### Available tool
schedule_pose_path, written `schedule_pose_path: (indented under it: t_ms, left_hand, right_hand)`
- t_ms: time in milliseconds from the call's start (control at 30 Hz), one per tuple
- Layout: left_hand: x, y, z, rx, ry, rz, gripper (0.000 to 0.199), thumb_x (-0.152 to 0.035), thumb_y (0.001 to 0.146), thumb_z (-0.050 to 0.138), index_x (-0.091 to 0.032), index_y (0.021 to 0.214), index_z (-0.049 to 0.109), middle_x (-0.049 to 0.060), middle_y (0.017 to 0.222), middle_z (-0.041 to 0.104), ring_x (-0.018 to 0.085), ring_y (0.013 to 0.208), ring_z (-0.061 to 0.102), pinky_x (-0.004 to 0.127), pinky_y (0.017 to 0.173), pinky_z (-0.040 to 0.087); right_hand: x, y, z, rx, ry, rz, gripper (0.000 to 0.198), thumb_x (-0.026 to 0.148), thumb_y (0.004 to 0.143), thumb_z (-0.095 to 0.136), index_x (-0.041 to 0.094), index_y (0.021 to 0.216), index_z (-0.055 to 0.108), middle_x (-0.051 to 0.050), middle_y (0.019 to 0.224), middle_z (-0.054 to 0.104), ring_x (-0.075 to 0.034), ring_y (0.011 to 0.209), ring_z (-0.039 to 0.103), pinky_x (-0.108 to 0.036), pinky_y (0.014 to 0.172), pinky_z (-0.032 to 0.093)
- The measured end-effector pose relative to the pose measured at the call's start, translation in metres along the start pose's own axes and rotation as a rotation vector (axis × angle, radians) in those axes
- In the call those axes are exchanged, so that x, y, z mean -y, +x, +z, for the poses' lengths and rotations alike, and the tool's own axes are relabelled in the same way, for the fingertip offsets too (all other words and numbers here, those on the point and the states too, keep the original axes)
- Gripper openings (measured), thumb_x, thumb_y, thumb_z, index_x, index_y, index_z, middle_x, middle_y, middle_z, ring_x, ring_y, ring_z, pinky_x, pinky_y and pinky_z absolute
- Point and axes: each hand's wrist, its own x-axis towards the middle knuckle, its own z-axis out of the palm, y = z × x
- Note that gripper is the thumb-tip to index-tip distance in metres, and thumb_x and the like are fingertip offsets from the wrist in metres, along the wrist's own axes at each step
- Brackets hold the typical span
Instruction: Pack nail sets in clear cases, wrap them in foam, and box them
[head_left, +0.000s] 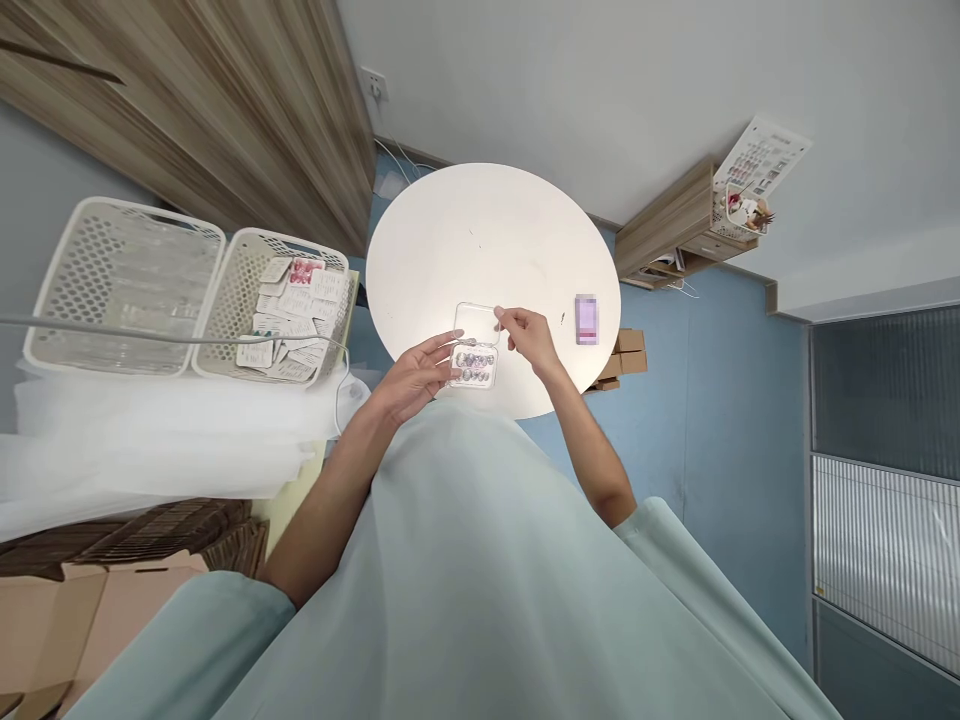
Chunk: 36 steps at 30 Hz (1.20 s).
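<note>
A small clear plastic case [474,381] lies opened out at the near edge of the round white table. Its lid [475,318] is folded back, away from me. Rows of small shiny oval pieces [475,361], like press-on nails, sit in the near half. My left hand [417,377] grips the case at its left side, thumb over the near half and fingers by the hinge. At the lid's right corner, the thumb and forefinger of my right hand [527,335] are pinched together on the edge. Whether they also hold something small is hidden.
On the round table [487,220], a phone [586,320] lies at the right. Left of me stand a basket of clear packages [142,290] and a basket of small cards [292,310], with a cable [150,330] across them. Cardboard boxes [631,350] stand beyond the table's right side.
</note>
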Motion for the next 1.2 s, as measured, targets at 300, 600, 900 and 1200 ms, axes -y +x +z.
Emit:
schedule_pose_path:
  t_ms: [300, 600, 900, 1200]
  left_hand:
    - [0.011, -0.006, -0.007, -0.068, -0.045, 0.015, 0.066, -0.022, 0.081, 0.089, -0.023, 0.144, 0.072, 0.014, 0.142, 0.075, 0.031, 0.136, 0.069, 0.046, 0.116, 0.058]
    - [0.012, 0.000, -0.006, -0.159, -0.206, 0.042, 0.042, -0.038, 0.094, 0.083, -0.018, 0.130, 0.078, 0.015, 0.134, 0.079, 0.030, 0.124, 0.075, 0.044, 0.105, 0.064]
    - [0.011, 0.000, -0.006, -0.123, -0.159, 0.065, 0.049, -0.038, 0.090, 0.088, -0.021, 0.135, 0.077, 0.015, 0.147, 0.073, 0.033, 0.138, 0.068, 0.049, 0.116, 0.058]
    - [0.012, -0.003, -0.008, -0.142, -0.063, 0.085, 0.058, -0.038, 0.088, 0.090, -0.023, 0.141, 0.074, 0.015, 0.153, 0.070, 0.035, 0.142, 0.065, 0.054, 0.119, 0.055]
  right_hand:
    - [0.016, -0.002, 0.005, -0.020, 0.002, -0.160, 0.044, 0.066, 0.100, 0.068, 0.023, 0.104, 0.077, -0.001, 0.098, 0.074, -0.010, 0.065, 0.056, -0.024, 0.060, 0.051]
    - [0.032, -0.063, -0.003, 0.037, -0.139, -0.383, 0.039, 0.064, 0.102, 0.070, 0.028, 0.112, 0.083, -0.005, 0.109, 0.068, -0.013, 0.077, 0.061, -0.028, 0.065, 0.052]
    - [0.002, -0.088, 0.001, 0.163, -0.133, -0.316, 0.034, 0.060, 0.100, 0.075, 0.029, 0.112, 0.080, -0.004, 0.111, 0.067, -0.010, 0.070, 0.059, -0.028, 0.064, 0.051]
    - [0.000, -0.087, 0.009, 0.181, 0.007, 0.054, 0.051, 0.070, 0.084, 0.083, 0.024, 0.103, 0.073, -0.002, 0.101, 0.078, -0.010, 0.059, 0.059, -0.027, 0.059, 0.049]
